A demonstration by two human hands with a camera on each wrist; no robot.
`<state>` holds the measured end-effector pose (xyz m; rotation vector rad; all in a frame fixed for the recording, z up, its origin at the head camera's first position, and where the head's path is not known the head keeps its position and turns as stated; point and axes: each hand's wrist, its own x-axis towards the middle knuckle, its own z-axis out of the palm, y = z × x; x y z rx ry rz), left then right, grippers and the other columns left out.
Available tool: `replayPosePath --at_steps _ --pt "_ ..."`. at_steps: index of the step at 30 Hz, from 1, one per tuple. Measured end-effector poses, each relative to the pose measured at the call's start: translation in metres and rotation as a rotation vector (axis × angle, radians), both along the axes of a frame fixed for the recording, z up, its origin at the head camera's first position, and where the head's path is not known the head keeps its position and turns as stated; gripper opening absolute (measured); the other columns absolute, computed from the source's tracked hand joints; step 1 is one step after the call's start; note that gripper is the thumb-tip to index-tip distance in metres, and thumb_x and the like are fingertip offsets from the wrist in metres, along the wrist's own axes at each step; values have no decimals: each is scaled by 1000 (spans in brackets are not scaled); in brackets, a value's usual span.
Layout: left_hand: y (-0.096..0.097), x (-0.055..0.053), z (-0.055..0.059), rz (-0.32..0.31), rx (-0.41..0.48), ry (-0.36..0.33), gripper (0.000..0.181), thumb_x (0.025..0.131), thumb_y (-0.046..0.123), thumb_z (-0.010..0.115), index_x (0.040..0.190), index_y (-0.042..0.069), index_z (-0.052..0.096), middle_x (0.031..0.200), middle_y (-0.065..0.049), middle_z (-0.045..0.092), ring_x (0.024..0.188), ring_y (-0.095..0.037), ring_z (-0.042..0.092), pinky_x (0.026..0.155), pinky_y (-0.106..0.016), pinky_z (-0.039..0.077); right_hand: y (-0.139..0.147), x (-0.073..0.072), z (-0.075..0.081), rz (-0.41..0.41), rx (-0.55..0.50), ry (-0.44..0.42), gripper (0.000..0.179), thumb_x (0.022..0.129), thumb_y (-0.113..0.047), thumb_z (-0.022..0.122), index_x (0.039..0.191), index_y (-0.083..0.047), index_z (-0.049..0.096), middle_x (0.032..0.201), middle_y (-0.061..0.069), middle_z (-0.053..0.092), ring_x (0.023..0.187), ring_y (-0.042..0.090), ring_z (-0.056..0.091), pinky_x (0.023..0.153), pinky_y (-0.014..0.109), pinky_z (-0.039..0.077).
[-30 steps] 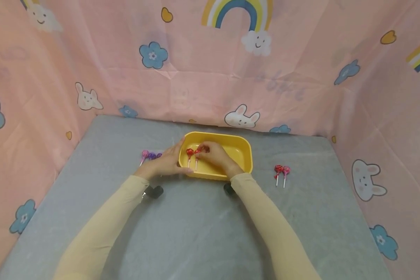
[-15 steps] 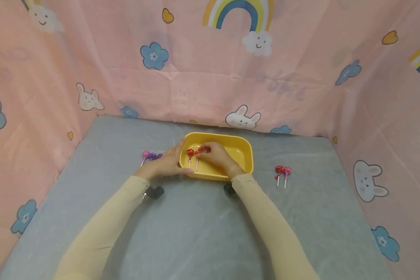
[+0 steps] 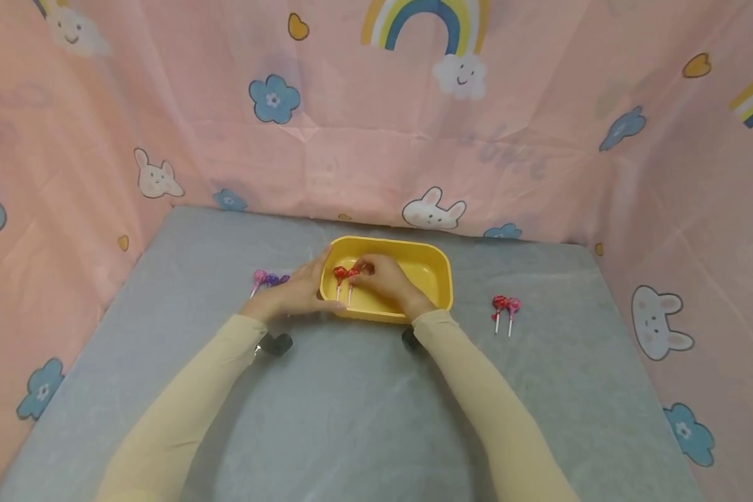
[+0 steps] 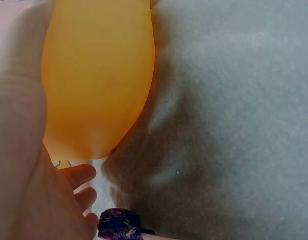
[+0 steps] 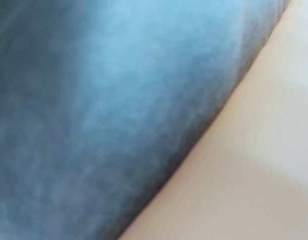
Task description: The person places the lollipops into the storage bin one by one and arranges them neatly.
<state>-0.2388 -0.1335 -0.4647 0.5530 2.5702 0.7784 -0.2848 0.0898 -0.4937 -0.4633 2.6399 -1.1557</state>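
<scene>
Right at the fingertips of the right hand (image 3: 385, 277), inside the yellow box (image 3: 427, 277) and just beside a red lollipop (image 3: 340, 272): pinching the second lollipop (image 3: 353, 274) at its head, with thumb and fingers close together (with its white stick bare toward the near wall). Resting the left hand (image 3: 296, 288) against the box's end, with thumb spread from nearly straight fingers, near purple lollipops (image 3: 272, 279).
</scene>
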Motion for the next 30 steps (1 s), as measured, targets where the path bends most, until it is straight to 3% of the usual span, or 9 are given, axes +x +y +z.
replayPosePath --at_steps 30 --pt "1 -1 -1 16 -4 -19 128 78 69 69 155 27 -24 169 -11 -2 155 -38 7 125 -57 15 2 2 1 -12 -25 -9 27 88 -34 75 106 -15 68 87 4 60 82 19 54 69 25 44"
